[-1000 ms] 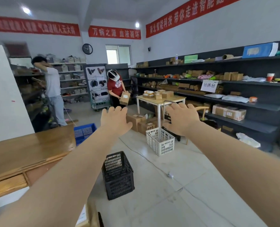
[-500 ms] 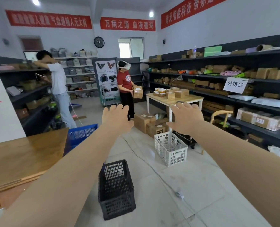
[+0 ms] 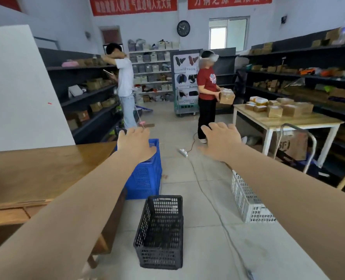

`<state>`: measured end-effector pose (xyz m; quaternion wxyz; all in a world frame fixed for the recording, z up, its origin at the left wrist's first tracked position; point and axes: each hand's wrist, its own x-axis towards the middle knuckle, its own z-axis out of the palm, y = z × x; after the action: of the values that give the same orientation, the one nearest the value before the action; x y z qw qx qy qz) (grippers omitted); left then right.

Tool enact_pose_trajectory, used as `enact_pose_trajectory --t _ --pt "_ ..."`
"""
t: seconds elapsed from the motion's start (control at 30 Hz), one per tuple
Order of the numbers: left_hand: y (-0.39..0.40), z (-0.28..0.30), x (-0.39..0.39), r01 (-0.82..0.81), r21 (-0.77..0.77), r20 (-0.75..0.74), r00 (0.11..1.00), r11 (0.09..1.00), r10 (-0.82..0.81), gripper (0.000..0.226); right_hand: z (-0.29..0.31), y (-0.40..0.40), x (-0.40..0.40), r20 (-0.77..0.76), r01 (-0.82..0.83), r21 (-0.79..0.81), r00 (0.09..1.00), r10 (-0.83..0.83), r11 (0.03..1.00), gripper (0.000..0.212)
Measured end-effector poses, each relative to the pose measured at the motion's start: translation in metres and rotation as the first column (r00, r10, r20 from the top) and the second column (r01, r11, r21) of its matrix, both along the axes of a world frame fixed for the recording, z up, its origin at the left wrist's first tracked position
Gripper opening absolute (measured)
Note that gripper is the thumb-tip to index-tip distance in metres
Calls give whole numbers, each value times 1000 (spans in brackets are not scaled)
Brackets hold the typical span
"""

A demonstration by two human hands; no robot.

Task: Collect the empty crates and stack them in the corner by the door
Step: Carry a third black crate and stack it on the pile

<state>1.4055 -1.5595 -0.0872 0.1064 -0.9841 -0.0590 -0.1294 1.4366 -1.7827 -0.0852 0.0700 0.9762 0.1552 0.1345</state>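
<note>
Closer now, the black crate [image 3: 160, 232] sits below both outstretched hands, left hand [image 3: 136, 144] and right hand [image 3: 221, 141], fingers loosely spread, holding nothing.

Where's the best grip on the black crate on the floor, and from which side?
Judging by its pose, take the black crate by the rims of its two long sides, coming from above. It stands upright and open-topped, nothing visible inside, short end toward the camera, between the open left hand and right hand.
</note>
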Motion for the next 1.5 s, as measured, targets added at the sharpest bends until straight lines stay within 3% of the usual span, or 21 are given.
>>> enact_pose_trajectory --t 0.5,0.8,0.97,1.2,1.5 --pt "55 -43 228 -232 -62 -67 971 971 228 62 -39 77 272 -77 -229 -30 971 226 973 61" --pt "98 -65 315 -423 -62 -119 902 904 415 61 -58 133 400 -105 -417 6 904 415 909 62" --pt "107 -84 349 -589 -64 -162 803 806 574 59 -85 165 468 -111 -554 2 827 551 833 64" --pt "111 -104 383 -770 -122 -202 638 627 743 62 -113 203 536 -176 -754 -28 650 740 656 68" --pt "139 -199 374 -916 -156 -368 401 370 839 60 -202 274 571 -364 -873 -79 475 801 481 66"
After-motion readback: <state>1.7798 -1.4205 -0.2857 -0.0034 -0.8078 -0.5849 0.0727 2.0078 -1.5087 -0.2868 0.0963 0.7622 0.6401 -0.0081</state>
